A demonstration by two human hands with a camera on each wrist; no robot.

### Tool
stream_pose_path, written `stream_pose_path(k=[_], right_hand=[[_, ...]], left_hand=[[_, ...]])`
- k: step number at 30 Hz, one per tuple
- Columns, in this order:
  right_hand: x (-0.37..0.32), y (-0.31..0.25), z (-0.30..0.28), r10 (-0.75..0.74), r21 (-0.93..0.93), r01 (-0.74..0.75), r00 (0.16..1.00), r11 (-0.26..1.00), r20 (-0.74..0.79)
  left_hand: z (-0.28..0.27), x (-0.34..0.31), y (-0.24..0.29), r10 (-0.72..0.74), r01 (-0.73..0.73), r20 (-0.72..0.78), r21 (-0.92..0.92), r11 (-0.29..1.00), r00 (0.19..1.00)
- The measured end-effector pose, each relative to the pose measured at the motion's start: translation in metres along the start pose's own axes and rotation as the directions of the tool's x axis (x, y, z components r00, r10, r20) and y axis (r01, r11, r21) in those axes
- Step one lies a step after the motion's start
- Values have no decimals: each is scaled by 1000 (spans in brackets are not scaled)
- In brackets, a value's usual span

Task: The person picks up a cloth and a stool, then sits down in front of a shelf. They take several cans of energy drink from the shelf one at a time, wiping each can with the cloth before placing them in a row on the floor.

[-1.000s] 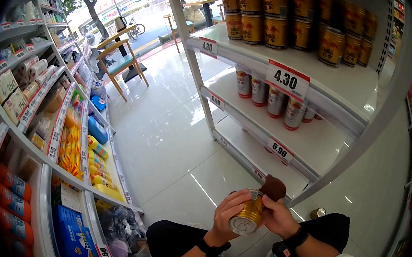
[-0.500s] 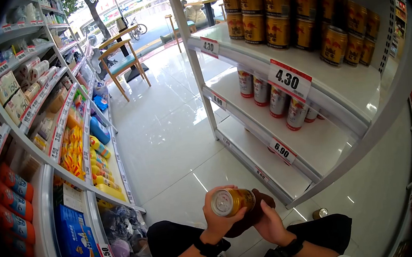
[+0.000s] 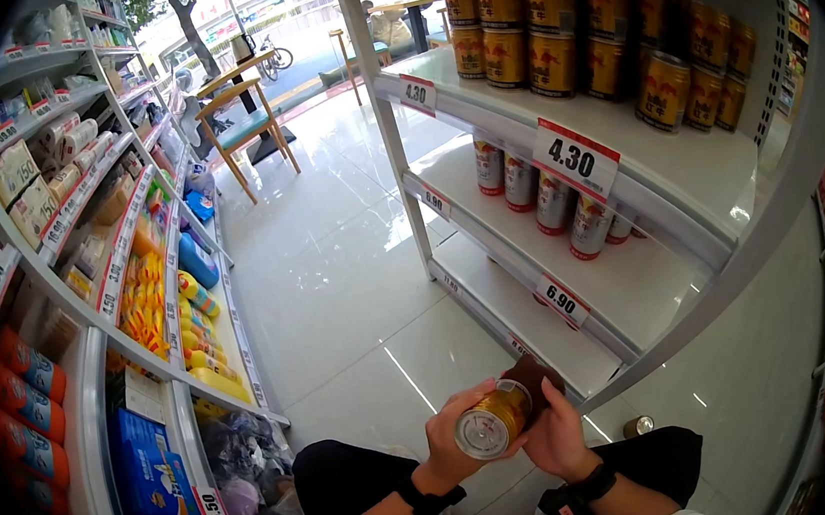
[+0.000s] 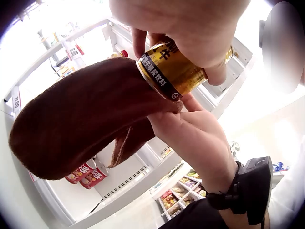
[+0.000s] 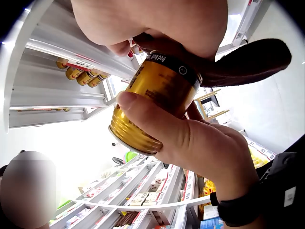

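Note:
My left hand (image 3: 452, 442) grips a gold drink can (image 3: 491, 424), fingers over its top side and thumb beneath. The can lies tilted, one round metal end facing me, in front of my lap. My right hand (image 3: 556, 437) holds a dark brown cloth (image 3: 522, 375) against the can's far end. In the left wrist view the cloth (image 4: 81, 117) hangs out in a long fold beyond the can (image 4: 171, 71), whose black band shows at the cloth's edge. The right wrist view shows the left thumb (image 5: 157, 117) across the can's side; the right fingertips are partly hidden.
A white shelf rack (image 3: 667, 192) stands ahead on the right, with gold cans (image 3: 550, 34) on top and silver-red cans (image 3: 554, 204) below. Another gold can (image 3: 638, 427) is on the floor by my right knee. Stocked shelves (image 3: 148, 275) line the left; a wooden chair (image 3: 246, 126) stands farther off.
The can swung up to the left with its end raised, then came back down to the right. The cloth dropped beneath it, then rose again to the far end with my right hand.

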State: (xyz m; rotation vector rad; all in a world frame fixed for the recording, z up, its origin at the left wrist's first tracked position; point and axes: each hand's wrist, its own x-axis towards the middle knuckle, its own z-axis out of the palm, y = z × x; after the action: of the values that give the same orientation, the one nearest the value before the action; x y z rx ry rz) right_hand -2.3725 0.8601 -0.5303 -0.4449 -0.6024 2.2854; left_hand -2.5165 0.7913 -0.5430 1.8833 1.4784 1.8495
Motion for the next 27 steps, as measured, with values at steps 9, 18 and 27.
stream_pose_path(k=[9, 18, 27], right_hand=[[0, -12, 2, -93, -13, 94, 995, 995, 41], [-9, -31, 6, -307, -647, 259, 951, 717, 41], [-82, -57, 78, -380, -787, 509, 844, 348, 378]], left_hand=[[-6, 13, -7, -48, 36, -123, -103, 994, 991], [-11, 21, 1, -269, 197, -155, -370, 908, 951], [10, 28, 62, 99, -98, 25, -54, 994, 995]])
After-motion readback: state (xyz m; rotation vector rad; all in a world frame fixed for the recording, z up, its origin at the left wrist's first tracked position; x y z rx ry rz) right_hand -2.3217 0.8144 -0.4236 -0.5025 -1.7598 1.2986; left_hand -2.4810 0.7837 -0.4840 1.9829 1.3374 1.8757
